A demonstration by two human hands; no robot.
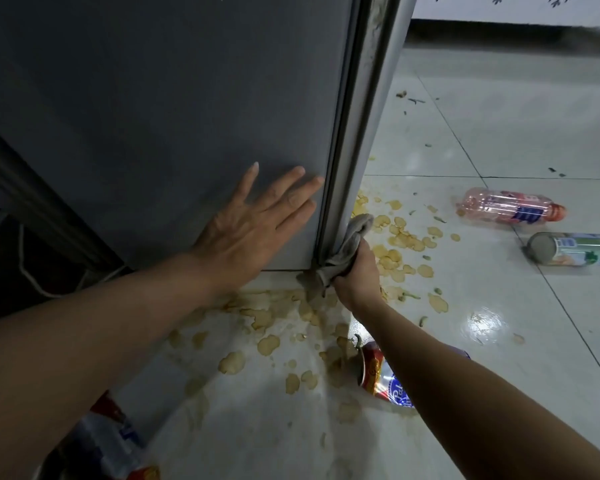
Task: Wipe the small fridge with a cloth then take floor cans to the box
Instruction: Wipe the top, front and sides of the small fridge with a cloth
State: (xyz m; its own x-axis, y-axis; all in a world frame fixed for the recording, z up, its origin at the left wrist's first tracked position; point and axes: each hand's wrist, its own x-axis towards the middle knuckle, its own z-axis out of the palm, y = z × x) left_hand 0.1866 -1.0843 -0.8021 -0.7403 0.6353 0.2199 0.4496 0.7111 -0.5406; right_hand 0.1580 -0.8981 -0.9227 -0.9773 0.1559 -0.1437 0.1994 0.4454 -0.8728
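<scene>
The left hand [253,223] lies flat, fingers spread, against the grey side of the fridge [160,109]. Just to its right, the right hand [357,271] grips a grey cloth [347,244] bunched against the fridge's bottom corner, at the door seam. Below that wrist, a red can [378,372] lies on the stained floor [499,306], partly hidden by the forearm. Well off to the right of the hand lie a green can [572,248] and a pink bottle [510,209].
</scene>
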